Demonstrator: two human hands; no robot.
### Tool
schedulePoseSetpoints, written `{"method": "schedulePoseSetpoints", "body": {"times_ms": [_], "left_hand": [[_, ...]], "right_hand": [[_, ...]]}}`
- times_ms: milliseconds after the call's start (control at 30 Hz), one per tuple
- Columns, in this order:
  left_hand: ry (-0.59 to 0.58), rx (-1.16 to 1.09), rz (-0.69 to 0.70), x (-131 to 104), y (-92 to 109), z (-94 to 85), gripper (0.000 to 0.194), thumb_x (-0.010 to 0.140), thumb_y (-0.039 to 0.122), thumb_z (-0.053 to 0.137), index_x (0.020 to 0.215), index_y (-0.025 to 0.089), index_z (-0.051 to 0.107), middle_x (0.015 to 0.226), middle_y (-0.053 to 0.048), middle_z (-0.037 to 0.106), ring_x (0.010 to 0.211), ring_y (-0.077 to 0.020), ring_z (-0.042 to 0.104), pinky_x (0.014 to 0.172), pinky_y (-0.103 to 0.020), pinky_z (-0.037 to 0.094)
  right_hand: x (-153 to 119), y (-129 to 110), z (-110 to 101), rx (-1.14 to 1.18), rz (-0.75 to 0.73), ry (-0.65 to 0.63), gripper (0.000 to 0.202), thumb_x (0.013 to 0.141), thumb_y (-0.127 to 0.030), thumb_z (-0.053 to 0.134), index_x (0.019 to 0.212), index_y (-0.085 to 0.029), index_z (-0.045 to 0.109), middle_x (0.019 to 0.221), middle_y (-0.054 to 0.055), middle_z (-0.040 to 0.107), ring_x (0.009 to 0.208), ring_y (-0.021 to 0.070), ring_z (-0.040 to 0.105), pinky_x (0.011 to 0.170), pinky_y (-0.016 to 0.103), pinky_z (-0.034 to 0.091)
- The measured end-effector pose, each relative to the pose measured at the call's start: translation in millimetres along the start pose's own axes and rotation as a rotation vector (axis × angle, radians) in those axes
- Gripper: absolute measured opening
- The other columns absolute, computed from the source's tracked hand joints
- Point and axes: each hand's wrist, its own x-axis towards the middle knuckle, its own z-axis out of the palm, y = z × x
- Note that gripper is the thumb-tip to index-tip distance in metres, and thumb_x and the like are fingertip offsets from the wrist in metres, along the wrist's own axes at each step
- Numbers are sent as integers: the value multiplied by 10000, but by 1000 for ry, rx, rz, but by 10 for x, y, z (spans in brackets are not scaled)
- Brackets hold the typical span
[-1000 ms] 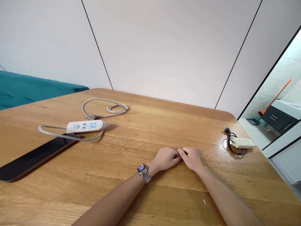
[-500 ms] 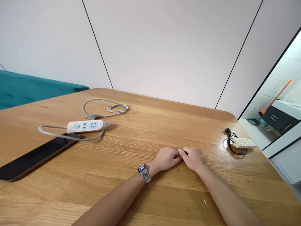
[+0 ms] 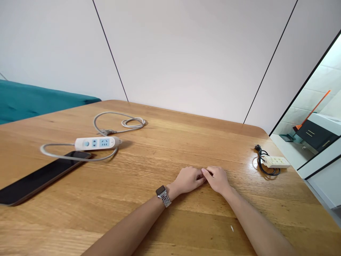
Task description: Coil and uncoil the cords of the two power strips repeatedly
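My left hand (image 3: pixel 188 179) rests on the wooden table (image 3: pixel 165 142), its fingers curled in and touching the other hand. A square-faced watch (image 3: pixel 161 192) with a metal link band is on my left wrist. Opposite it, my right hand (image 3: pixel 217 179) is also closed and lies on the tabletop, thumb and fingers meeting the left fingertips. Nothing shows in either hand. Nearest to the right hand, at the right edge of the table, lies a cream power strip (image 3: pixel 277 162) with a coiled black cord (image 3: pixel 262 167) and a black plug.
On the left, a white power strip (image 3: pixel 96 143) with blue sockets has a grey cord (image 3: pixel 117 113), partly coiled. Its loop crosses a black tablet-like slab (image 3: pixel 39 179). A small white scrap (image 3: pixel 232 228) lies by the right forearm. A teal seat (image 3: pixel 39 99) stands behind the table.
The watch face has gone from lit to dark. At left, the white power strip and its near cord loop have shifted slightly left. Both hands have stayed still.
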Motion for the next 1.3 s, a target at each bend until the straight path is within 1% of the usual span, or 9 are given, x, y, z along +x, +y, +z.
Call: {"method": "schedulePoseSetpoints", "body": {"times_ms": [267, 533, 733, 900, 1300], "left_hand": [[4, 4, -2, -5, 11, -12, 298, 867, 356, 443, 762, 213, 683, 720, -41, 698, 632, -167, 619, 528, -243, 324], [-18, 7, -26, -2, 15, -18, 299, 865, 362, 443, 793, 221, 696, 755, -49, 708, 662, -180, 628, 559, -242, 356], [-12, 22, -18, -6, 26, -27, 298, 869, 349, 441, 782, 222, 696, 747, -45, 709, 639, -181, 620, 536, -248, 319], [-12, 6, -20, -4, 23, -28, 304, 873, 360, 441, 775, 217, 691, 737, -45, 703, 628, -168, 611, 541, -240, 315], [-15, 15, -13, -3, 20, -19, 318, 885, 372, 432, 763, 212, 679, 753, -40, 711, 634, -166, 612, 522, -246, 260]], "right_hand": [[-1, -10, -7, 4, 2, 6, 420, 931, -372, 455, 560, -188, 524, 585, -12, 580, 560, 110, 456, 547, 234, 258], [-1, -2, -5, -2, -2, -1, 423, 935, -378, 447, 567, -190, 537, 592, -12, 588, 561, 110, 464, 548, 236, 263], [3, 9, 7, 26, -6, 11, 420, 930, -378, 449, 560, -192, 521, 590, -10, 591, 564, 115, 475, 550, 238, 264], [0, -4, -4, 22, 0, 7, 419, 928, -376, 450, 556, -188, 503, 588, -8, 585, 564, 115, 466, 547, 235, 254], [1, 4, -2, 9, -4, 5, 424, 928, -384, 442, 561, -188, 523, 578, -15, 568, 554, 110, 453, 542, 237, 254]]}}
